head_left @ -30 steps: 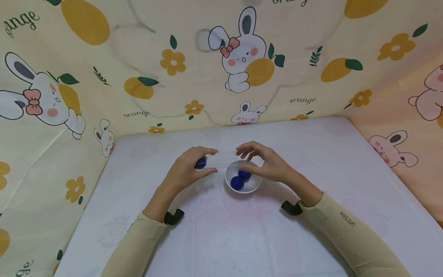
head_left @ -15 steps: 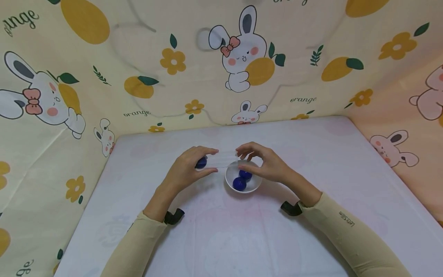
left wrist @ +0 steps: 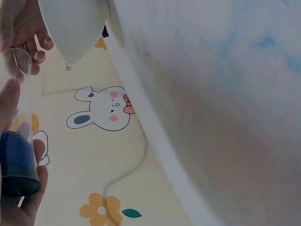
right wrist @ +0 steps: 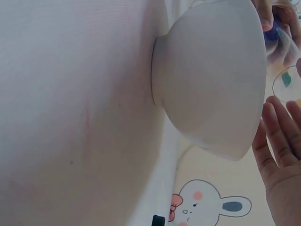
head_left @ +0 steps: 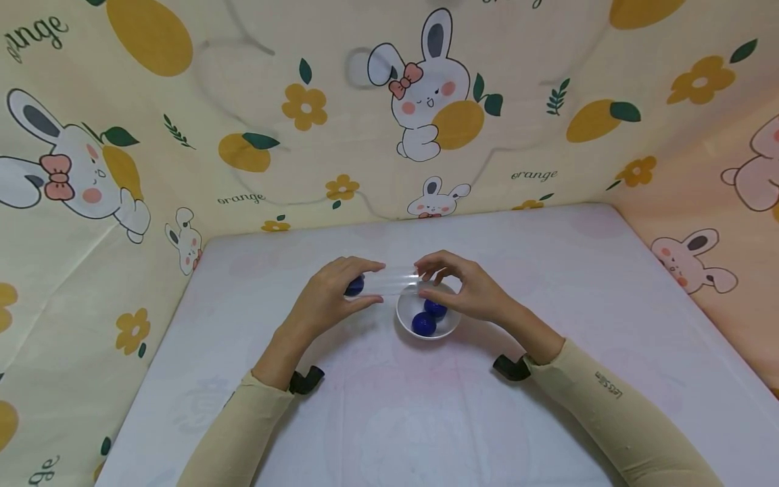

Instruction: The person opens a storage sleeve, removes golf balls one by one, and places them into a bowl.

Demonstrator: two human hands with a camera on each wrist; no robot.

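A clear plastic tube (head_left: 392,281) lies level in the air between both hands. My left hand (head_left: 322,294) grips its left end, where a dark blue ball (head_left: 355,285) sits inside. A dark base (left wrist: 19,186) closes that end in the left wrist view. At the tube's other end, its round rim (left wrist: 21,49) is between the thumb and fingers of my right hand (head_left: 471,289). Just below, a white bowl (head_left: 404,314) holds a nearer blue ball (head_left: 424,324) and a farther blue ball (head_left: 435,308), the latter partly hidden by my right thumb.
The bowl stands on a table with a white cloth (head_left: 389,406). Behind and at both sides hangs a curtain (head_left: 341,61) printed with rabbits and oranges. A black piece (head_left: 307,381) sticks out at the left wrist, and another black piece (head_left: 511,367) at the right.
The two balls in the bowl have shifted slightly to the right. The tube now catches more light and shows more clearly. Both hands have stayed almost in place.
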